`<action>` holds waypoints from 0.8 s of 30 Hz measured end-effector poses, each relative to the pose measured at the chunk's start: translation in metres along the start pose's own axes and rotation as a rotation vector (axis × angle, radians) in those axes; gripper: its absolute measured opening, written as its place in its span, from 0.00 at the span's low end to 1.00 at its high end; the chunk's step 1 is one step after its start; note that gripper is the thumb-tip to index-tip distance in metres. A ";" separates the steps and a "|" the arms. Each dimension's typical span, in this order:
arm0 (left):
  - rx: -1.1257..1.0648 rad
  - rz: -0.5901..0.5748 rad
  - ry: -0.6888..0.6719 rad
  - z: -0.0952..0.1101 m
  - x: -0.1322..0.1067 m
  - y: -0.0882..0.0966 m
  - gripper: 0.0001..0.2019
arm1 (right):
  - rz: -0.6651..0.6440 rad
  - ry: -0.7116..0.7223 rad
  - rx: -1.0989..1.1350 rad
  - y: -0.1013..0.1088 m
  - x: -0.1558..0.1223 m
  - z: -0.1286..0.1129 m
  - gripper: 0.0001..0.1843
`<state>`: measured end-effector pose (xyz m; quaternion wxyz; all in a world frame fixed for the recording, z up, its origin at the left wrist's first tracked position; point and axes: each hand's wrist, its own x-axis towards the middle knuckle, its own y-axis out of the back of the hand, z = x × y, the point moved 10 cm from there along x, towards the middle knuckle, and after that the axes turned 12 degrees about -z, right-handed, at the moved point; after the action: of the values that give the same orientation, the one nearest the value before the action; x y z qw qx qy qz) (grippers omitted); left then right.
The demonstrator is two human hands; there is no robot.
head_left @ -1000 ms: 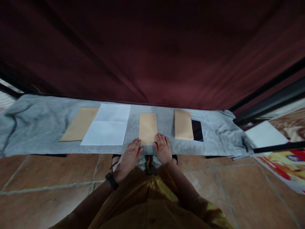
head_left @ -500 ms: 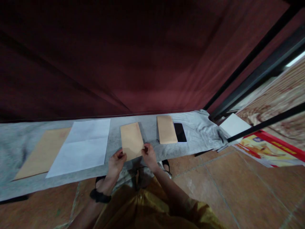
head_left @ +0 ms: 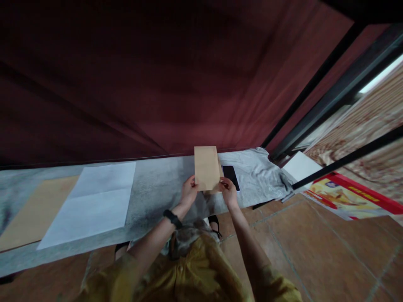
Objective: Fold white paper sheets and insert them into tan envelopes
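Note:
A tan paper envelope point(head_left: 207, 167) is held up between my two hands, gripped near its lower corners. My left hand point(head_left: 189, 189) pinches the left side, and my right hand point(head_left: 228, 191) pinches the right. Behind it, mostly covered, lies a second stack of tan envelopes point(head_left: 221, 167) on the grey cloth. A dark phone point(head_left: 231, 177) rests just right of that stack, close to my right hand. Further left, a large white sheet of paper point(head_left: 94, 201) overlaps a larger tan envelope point(head_left: 37, 209).
The grey cloth covers a long narrow bench point(head_left: 151, 188). A dark red curtain point(head_left: 157, 105) hangs right behind it. Black metal bars point(head_left: 310, 90) stand at the right, with a colourful printed box point(head_left: 352, 197) and a white sheet point(head_left: 302, 169) beyond. Tiled floor point(head_left: 283, 235) lies below.
Both hands have carried the tan envelope to the right, from the open stretch of cloth to over the other envelope stack. The envelope has turned more upright. The view has shifted slightly right.

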<state>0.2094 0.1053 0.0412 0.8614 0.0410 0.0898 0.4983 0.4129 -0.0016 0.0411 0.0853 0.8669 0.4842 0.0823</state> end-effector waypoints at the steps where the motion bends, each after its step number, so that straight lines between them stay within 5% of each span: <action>1: 0.020 -0.005 0.008 -0.001 0.006 -0.009 0.22 | 0.014 -0.010 -0.025 0.010 0.003 0.005 0.21; 8: 0.156 0.035 0.085 -0.016 0.019 -0.035 0.18 | 0.030 -0.021 -0.161 0.038 0.010 0.020 0.17; 24: 0.278 0.079 0.023 -0.027 0.007 -0.031 0.17 | 0.073 0.091 -0.453 0.031 -0.011 -0.009 0.16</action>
<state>0.2337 0.0953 0.0089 0.8260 0.1578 0.1663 0.5149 0.4310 -0.0269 0.0560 0.2530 0.8379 0.4250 0.2310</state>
